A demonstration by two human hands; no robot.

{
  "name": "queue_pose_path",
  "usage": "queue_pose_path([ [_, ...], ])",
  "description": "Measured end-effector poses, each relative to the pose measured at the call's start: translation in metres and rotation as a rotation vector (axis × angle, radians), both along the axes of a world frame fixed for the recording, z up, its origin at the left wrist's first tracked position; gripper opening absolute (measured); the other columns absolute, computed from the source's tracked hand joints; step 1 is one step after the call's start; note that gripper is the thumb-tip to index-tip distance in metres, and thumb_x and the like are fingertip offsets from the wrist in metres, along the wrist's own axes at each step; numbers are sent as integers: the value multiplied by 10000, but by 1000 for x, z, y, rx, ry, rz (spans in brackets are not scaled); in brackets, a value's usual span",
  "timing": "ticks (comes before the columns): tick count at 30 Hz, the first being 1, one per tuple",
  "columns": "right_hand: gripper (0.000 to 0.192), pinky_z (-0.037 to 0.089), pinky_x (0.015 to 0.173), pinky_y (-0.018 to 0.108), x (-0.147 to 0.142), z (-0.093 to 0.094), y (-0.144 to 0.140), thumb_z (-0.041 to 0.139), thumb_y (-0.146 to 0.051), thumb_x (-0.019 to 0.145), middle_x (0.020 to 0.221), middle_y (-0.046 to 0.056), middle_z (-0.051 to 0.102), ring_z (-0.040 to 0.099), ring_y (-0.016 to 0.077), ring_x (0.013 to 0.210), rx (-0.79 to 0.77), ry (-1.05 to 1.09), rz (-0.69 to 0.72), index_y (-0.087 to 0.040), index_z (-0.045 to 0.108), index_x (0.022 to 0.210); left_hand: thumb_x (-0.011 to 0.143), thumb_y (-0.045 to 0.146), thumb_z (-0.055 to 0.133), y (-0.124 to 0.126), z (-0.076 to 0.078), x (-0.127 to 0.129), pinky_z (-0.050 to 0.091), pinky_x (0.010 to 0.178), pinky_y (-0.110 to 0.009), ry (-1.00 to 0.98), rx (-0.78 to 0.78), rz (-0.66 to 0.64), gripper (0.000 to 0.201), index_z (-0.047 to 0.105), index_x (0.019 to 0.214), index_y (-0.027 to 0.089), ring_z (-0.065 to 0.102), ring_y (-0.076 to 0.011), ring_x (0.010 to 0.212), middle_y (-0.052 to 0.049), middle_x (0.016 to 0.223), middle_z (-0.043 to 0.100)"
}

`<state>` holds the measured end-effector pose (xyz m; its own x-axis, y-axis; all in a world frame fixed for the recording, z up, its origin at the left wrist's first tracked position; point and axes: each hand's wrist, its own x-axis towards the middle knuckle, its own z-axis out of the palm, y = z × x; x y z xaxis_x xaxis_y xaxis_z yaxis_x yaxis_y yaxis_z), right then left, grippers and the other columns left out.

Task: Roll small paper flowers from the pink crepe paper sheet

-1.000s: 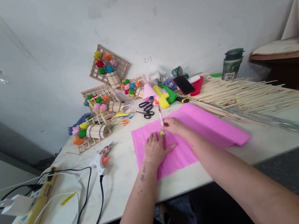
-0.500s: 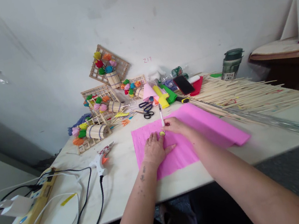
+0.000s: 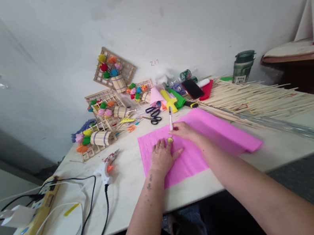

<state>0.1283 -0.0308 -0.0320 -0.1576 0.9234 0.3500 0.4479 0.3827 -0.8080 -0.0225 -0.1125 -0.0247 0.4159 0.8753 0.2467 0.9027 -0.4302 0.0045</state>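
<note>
Fingers of the right hand (image 3: pixel 182 130) pinch a pen (image 3: pixel 170 118) upright, its tip down beside a small yellow disc (image 3: pixel 169 140). Left hand (image 3: pixel 162 156) lies flat, fingers spread, pressing that disc onto the pink crepe paper (image 3: pixel 208 133); black scissors (image 3: pixel 154 114) lie beyond the fingertips.

Both forearms are bare to the bottom edge of the view, with no sleeves, watch or bracelets showing. The left hand (image 3: pixel 161 157) has small dark marks, perhaps a tattoo, on the forearm just behind the wrist. The right hand (image 3: pixel 182 130) shows no rings or markings. Both hands are ungloved.
</note>
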Motion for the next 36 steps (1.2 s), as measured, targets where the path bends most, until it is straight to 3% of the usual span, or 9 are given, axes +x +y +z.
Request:
queue_pose_path([
  [6,260,391,502,196,4,-9,6,586,-359,669,601,3,614,524,103,540,-94,-21,143,-122,648,756,847,543,269,4,-2,-4,266,1004,-405,-129,-31,38,488,492,1200,291,360,-239,1203,-74,1303,415],
  [12,253,420,532,210,6,-9,6,591,-352,674,654,28,648,565,124,581,-114,-37,230,-118,645,752,824,510,379,7,-5,-9,263,1010,-400,-214,-78,55,419,514,1176,328,367,-242,1201,-40,1360,344],
  [21,227,421,569,208,5,3,-4,599,-336,665,666,19,660,572,135,616,-93,-138,203,-121,651,715,774,562,428,11,-5,-12,260,1015,-394,-272,-124,71,442,551,1134,337,361,-248,1210,-25,1369,337],
  [36,195,415,564,218,5,1,-2,613,-317,657,617,13,635,548,130,589,-51,-114,171,-133,657,708,786,554,417,9,-4,-12,252,1018,-393,-239,-112,69,441,517,1166,352,356,-232,1214,-17,1374,331],
])
